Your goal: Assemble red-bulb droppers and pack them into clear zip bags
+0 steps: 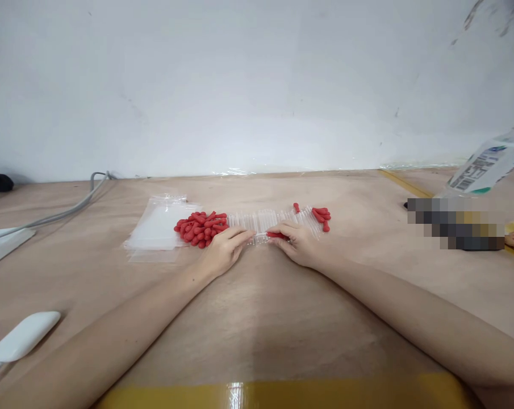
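A row of thin clear tubes (257, 218) lies on the wooden table in front of me. My left hand (228, 250) is closed, its fingertips pinching the end of one clear tube (260, 234) at the near side of the row. Between the thumb and fingers of my right hand (298, 243) is a red rubber bulb (274, 234), which meets the other end of that tube. How far the tube sits in the bulb I cannot tell. A heap of red rubber bulbs (199, 227) lies just beyond my left hand. Several tubes at the right carry red bulbs (322, 215).
Clear plastic bags (154, 227) are stacked left of the heap. A grey cable (82, 201) and a white rounded device (24, 336) lie at the left. To the right is a labelled clear bottle (484, 165). Yellow tape (188, 396) runs along the near edge.
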### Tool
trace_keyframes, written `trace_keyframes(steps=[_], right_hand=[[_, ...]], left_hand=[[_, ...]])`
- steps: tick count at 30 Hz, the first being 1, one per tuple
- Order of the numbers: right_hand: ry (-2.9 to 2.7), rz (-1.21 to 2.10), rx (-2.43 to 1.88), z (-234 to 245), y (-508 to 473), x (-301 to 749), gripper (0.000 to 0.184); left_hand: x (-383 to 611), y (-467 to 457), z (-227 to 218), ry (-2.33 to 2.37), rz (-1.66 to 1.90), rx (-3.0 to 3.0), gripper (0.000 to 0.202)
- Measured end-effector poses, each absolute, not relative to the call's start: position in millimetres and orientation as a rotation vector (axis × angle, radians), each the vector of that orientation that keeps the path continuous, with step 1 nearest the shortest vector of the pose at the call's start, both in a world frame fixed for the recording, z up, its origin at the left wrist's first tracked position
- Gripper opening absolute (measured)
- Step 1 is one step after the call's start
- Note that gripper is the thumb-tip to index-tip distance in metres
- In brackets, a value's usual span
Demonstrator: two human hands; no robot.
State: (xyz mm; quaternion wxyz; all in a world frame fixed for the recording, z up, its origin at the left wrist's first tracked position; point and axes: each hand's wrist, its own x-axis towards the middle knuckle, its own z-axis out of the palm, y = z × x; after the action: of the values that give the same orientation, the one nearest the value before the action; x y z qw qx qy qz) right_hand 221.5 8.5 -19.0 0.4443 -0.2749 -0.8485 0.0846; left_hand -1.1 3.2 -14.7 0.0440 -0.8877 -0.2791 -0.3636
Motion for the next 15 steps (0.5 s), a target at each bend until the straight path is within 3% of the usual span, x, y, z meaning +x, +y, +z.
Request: trace_keyframes(steps=[15], right_hand=[[-2.143, 0.036, -0.55, -23.4, 6.0, 223.5, 0.014]], left_hand=[[0.5, 2.9, -14.1, -0.687, -0.989, -2.704, 0.031]])
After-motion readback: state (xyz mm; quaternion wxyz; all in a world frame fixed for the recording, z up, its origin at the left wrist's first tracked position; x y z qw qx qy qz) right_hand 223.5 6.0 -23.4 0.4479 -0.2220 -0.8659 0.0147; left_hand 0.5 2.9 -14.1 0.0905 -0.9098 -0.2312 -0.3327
